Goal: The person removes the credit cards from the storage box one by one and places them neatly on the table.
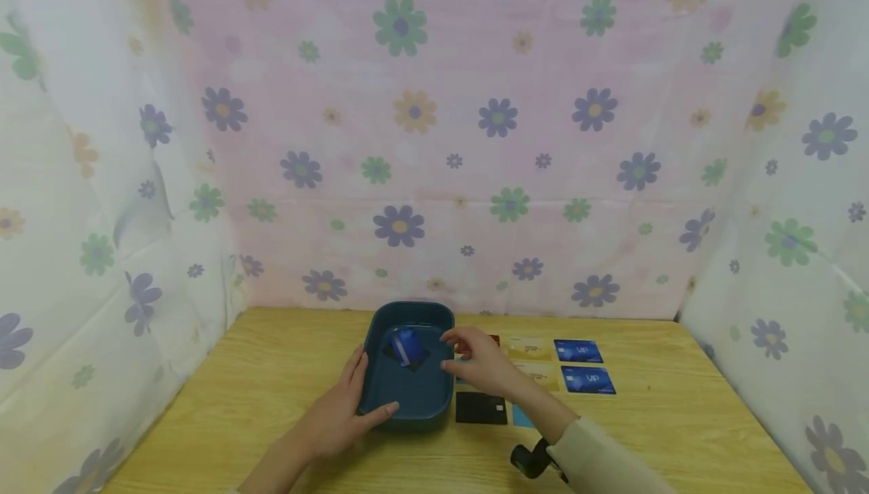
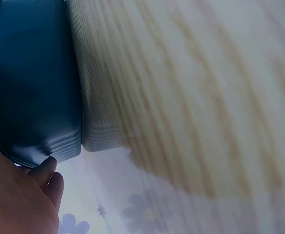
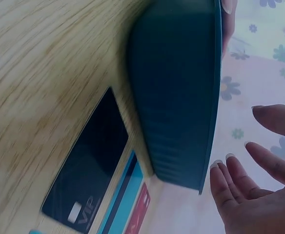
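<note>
A dark blue plastic tray (image 1: pixel 407 396) stands on the table, with a blue card (image 1: pixel 407 347) lying over a black card inside it. My left hand (image 1: pixel 336 415) grips the tray's left side, fingers along the outer wall and thumb over the front rim. Just above the right rim hovers my right hand (image 1: pixel 482 362), fingers spread and loosely bent, holding nothing. Below it on the table lies a black VIP card (image 3: pixel 91 165), beside a light blue card (image 3: pixel 120 195) and a red card (image 3: pixel 138 209). My right hand partly hides the cards in the head view.
Two blue VIP cards (image 1: pixel 588 379) lie to the right, next to gold cards (image 1: pixel 531 348). Another light blue card (image 1: pixel 523 416) shows near my right forearm. A black curved object (image 1: pixel 529 460) is by the right sleeve. Flowered cloth (image 1: pixel 448 139) encloses the wooden table (image 1: pixel 271 373).
</note>
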Demonstrator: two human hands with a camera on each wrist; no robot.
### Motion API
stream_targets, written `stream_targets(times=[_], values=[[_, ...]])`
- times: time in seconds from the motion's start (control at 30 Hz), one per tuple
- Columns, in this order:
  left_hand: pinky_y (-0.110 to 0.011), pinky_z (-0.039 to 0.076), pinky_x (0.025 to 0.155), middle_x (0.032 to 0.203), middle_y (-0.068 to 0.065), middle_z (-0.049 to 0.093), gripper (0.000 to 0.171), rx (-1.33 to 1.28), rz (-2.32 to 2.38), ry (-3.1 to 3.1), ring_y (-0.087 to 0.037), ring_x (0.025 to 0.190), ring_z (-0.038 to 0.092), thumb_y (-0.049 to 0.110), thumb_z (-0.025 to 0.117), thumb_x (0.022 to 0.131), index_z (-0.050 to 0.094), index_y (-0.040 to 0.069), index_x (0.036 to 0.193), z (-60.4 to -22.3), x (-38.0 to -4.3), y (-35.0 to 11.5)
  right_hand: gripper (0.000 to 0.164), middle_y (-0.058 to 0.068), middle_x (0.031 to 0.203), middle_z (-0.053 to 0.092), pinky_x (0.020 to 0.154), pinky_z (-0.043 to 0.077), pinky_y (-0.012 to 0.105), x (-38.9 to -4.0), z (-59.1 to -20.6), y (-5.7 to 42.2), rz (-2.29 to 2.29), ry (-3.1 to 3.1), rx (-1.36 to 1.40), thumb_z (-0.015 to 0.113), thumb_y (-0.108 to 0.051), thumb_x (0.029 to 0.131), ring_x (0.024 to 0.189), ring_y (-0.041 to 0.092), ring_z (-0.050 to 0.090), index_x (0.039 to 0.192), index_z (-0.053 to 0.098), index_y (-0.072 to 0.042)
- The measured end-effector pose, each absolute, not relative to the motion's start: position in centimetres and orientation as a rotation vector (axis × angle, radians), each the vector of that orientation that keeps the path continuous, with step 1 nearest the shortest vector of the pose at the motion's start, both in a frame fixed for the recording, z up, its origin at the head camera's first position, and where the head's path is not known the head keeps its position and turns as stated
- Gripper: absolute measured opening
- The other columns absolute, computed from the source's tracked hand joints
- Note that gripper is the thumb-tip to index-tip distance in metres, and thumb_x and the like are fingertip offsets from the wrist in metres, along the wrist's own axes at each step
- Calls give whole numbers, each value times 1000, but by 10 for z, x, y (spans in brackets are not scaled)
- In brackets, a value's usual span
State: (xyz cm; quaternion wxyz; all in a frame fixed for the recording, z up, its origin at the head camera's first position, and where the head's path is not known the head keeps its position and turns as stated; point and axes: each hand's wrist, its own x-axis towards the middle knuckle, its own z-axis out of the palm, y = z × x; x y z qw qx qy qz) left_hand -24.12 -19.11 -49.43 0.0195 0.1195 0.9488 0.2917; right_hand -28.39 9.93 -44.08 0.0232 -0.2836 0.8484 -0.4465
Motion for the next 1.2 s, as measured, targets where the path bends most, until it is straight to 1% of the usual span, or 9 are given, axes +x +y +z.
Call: stream_targets(times=[0.1,0.17,0.27,0.37,0.53,0.67,0.8,1.0,1.2], values=[[-61,40,109,172,-15,2,116,371,907,2951,-46,143,39,74,59,90,5,3,164,-495,-242,-192,37,22,127,60,95,50,54,-285,-439,89,-1382,2625,-899,71,-12,97,114,44,60,131,61,-1],[-61,40,109,172,-14,1,116,372,905,2952,-46,143,40,74,58,90,5,4,165,-494,-242,-192,42,22,128,60,95,52,53,-286,-437,81,-1379,2620,-886,72,-13,96,115,44,60,135,59,-1],[-61,41,108,172,-14,1,116,374,895,2957,-45,142,42,75,57,90,5,4,165,-494,-242,-193,58,25,137,53,97,52,54,-289,-436,70,-1417,2565,-825,74,-16,94,122,46,57,145,49,-1],[-61,41,108,172,-14,0,115,381,888,2955,-46,142,41,75,57,91,4,3,164,-493,-241,-194,76,26,148,45,99,51,58,-292,-436,59,-1464,2505,-743,77,-22,92,130,48,51,154,38,-3],[-61,41,107,172,-15,-1,114,390,891,2949,-46,143,40,74,56,91,5,2,164,-493,-240,-195,88,25,151,42,98,49,62,-298,-441,38,-1480,2498,-638,81,-25,88,135,47,47,157,31,-2],[-60,44,105,172,-16,1,113,391,897,2946,-46,141,42,73,57,92,7,2,164,-491,-239,-194,90,28,148,42,99,49,60,-304,-449,23,-1456,2555,-557,82,-24,87,130,46,51,155,31,4],[-60,44,105,172,-16,2,114,396,901,2955,-46,140,44,74,57,91,8,1,164,-490,-239,-194,85,29,141,46,96,52,56,-314,-455,9,-1415,2648,-465,82,-22,86,117,40,57,151,36,7],[-59,43,106,172,-17,2,112,412,907,2961,-46,141,43,73,56,92,9,0,164,-493,-240,-194,80,29,130,49,93,53,53,-328,-465,-3,-1324,2764,-367,82,-21,86,107,36,57,145,41,13],[-59,43,107,172,-16,0,111,424,904,2954,-45,143,40,71,57,93,10,0,163,-494,-241,-193,73,28,120,50,92,52,57,-334,-474,-8,-1226,2849,-308,84,-22,84,106,43,57,135,48,16]])
